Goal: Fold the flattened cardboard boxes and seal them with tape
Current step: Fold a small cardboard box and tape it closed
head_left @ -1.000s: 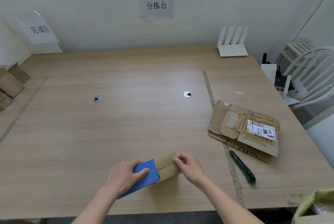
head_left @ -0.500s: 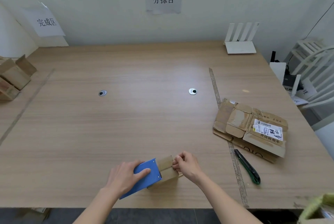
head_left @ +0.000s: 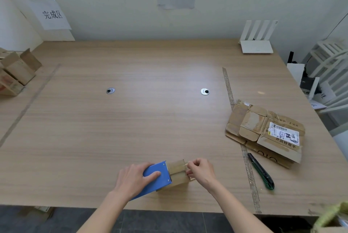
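Pinching the end flap of the small cardboard box (head_left: 178, 173), my right hand (head_left: 201, 171) keeps a narrow grip, while my left hand (head_left: 134, 178) wraps over the blue tape dispenser (head_left: 153, 180) pressed against the box, low and centre in the frame on the surface (head_left: 150, 120). I judge the flap should be held flush while I draw tape straight across the seam. Flattened boxes (head_left: 263, 131) wait at the right.

At the lower centre of the frame, a tape dispenser (head_left: 157, 179) is set on the table (head_left: 131, 120), with a small box (head_left: 178, 173) just right of it. Flattened boxes (head_left: 263, 131) are stacked at the right, a utility knife (head_left: 261, 171) below them. Folded boxes (head_left: 15, 71) are placed at the left edge.
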`<action>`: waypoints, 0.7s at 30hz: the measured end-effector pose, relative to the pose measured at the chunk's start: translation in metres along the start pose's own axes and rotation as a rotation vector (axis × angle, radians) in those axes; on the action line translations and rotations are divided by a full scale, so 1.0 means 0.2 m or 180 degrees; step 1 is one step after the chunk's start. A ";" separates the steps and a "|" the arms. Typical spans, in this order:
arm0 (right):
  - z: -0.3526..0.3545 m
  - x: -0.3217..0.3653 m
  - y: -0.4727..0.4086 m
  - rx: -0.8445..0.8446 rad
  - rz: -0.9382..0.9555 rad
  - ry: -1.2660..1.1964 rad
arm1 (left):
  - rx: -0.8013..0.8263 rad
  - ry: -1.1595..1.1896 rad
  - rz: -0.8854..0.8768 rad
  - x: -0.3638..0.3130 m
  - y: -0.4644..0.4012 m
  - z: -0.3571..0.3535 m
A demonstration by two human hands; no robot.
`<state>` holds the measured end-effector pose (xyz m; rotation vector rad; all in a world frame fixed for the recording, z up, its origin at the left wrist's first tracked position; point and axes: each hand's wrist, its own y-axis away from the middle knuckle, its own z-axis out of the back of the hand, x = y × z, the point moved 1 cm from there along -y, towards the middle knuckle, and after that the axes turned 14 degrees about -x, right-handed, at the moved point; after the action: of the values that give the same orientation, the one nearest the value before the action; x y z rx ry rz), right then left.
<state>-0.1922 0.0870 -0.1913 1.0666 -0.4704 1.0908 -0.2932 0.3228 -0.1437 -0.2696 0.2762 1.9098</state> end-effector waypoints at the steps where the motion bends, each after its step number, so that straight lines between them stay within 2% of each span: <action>1: 0.00 0.00 0.00 -0.0011 -0.0002 -0.0002 | -0.0008 -0.0016 -0.0004 0.00 0.00 -0.01; 12: 0.05 -0.06 -0.01 0.0216 0.0144 0.0244 | 0.0015 -0.0032 -0.0099 -0.02 0.00 -0.01; 18: 0.07 -0.03 -0.01 0.0306 0.0603 0.0740 | -0.0038 -0.0081 -0.0137 0.00 0.00 -0.01; 21: 0.08 -0.05 -0.01 0.0366 0.0616 0.0927 | 0.0010 -0.0100 -0.0163 -0.01 -0.01 -0.01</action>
<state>-0.1928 0.0680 -0.1925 0.9549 -0.2836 1.4347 -0.2909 0.3207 -0.1441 -0.2421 0.2489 1.8614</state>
